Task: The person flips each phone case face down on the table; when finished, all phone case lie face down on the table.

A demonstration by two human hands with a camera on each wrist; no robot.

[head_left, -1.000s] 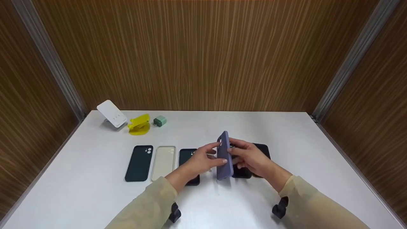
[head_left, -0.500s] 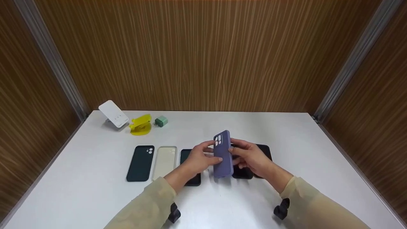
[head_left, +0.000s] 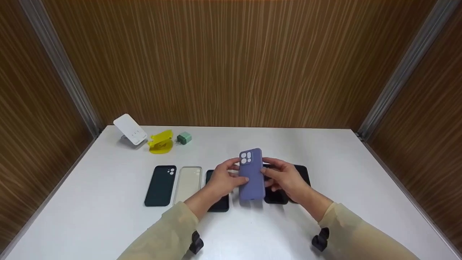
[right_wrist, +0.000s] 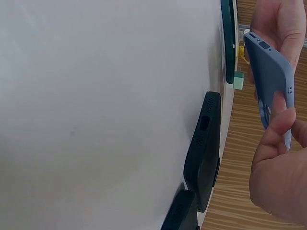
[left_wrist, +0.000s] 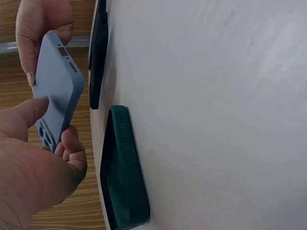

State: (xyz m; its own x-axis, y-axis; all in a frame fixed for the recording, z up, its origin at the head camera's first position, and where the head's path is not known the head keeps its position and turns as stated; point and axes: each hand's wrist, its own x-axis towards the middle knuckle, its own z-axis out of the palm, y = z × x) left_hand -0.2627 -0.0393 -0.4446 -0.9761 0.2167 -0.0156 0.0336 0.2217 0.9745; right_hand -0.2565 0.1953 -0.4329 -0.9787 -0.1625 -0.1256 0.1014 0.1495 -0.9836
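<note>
A purple phone case [head_left: 253, 186] is held upright above the table between both hands, its back with the camera cutouts facing the head camera. My left hand [head_left: 221, 178] grips its left edge, thumb on the back and fingers behind. On the opposite edge, my right hand [head_left: 287, 180] pinches the case with thumb and fingers. Beneath the left hand lies a dark green phone case [head_left: 221, 206], partly covered; the left wrist view shows its raised hollow rim. Two black phone cases [head_left: 276, 198] lie partly hidden behind the right hand.
Left of the hands lie another dark green phone case [head_left: 160, 187] and a cream one [head_left: 188, 182]. Farther back stand a white tilted stand [head_left: 130, 129], a yellow folding stand [head_left: 161, 142] and a green charger plug [head_left: 184, 138]. Wood-grain panels [head_left: 231, 65] enclose the white table.
The purple phone case has turned from nearly edge-on to showing its full back. My left hand has shifted slightly left with it; the right hand keeps its hold.
</note>
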